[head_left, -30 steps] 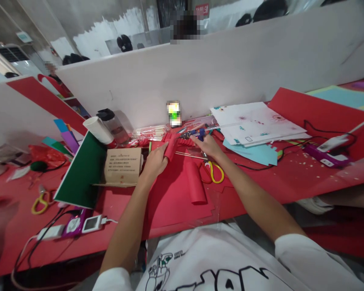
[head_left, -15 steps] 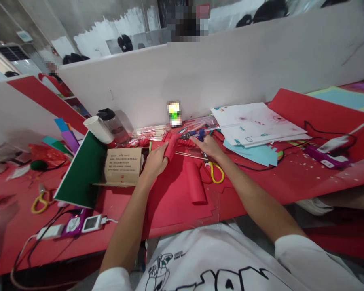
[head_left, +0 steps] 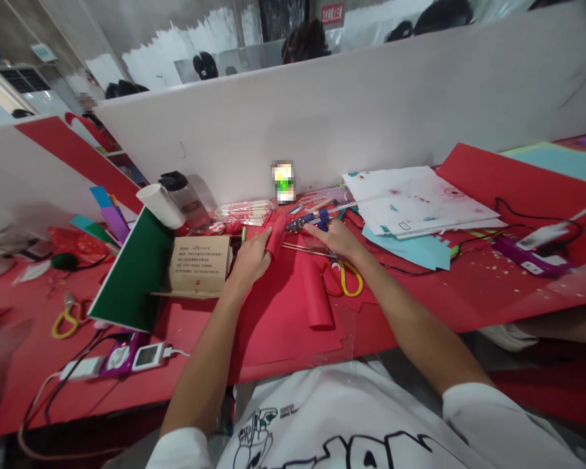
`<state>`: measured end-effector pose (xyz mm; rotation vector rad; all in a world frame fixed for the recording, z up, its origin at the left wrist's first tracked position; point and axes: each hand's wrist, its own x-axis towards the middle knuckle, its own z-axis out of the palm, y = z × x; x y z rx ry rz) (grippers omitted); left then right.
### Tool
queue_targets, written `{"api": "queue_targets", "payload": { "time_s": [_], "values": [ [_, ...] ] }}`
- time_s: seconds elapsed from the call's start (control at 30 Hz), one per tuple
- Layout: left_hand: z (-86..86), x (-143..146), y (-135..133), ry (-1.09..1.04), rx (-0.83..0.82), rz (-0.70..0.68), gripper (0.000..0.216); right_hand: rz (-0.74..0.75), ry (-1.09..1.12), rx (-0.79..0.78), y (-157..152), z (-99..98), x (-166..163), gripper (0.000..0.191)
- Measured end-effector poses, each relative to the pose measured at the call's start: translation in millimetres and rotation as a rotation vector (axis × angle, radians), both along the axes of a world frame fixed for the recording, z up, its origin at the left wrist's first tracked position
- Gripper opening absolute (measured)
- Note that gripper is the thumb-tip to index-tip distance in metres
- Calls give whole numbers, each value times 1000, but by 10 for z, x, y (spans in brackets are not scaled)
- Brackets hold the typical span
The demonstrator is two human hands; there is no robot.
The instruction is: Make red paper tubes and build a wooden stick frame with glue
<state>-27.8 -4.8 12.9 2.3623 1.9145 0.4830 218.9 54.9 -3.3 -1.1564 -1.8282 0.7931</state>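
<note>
My left hand (head_left: 252,257) is closed around a rolled piece of red paper (head_left: 275,238), holding it above the red table. In my right hand (head_left: 339,238) is a blue glue gun (head_left: 308,221), with a clear stick running out of its back. The gun's nozzle points left at the red roll, close to its upper part; whether they touch I cannot tell. Below my hands lies a second red paper roll (head_left: 317,299) on a flat red sheet (head_left: 273,326). Yellow-handled scissors (head_left: 354,281) rest beside it, near my right wrist.
Left of my hands stand an open cardboard box (head_left: 198,267), a green board (head_left: 127,280) and a bottle (head_left: 188,202). A lit phone (head_left: 284,182) leans on the white partition (head_left: 322,117). White printed sheets (head_left: 415,198) lie right. Cables run to a purple power strip (head_left: 532,256).
The glue gun has shifted slightly left, its nozzle closer to the red roll. My left hand keeps its hold on the roll. The camera view has moved a little.
</note>
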Motion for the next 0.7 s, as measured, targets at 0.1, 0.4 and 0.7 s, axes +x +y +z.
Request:
{"api": "queue_targets", "payload": {
  "time_s": [0.1,0.4,0.7],
  "values": [
    [5,8,-4,-9,1,1,70,-14,-2,6,4,-3,2,46],
    [-49,-44,26,-28,17,4,68,103,-13,-57,-98,44,-32,40],
    [-26,-29,6,-40,21,-18,68,115,-14,-64,-123,65,-49,43]
  ]
}}
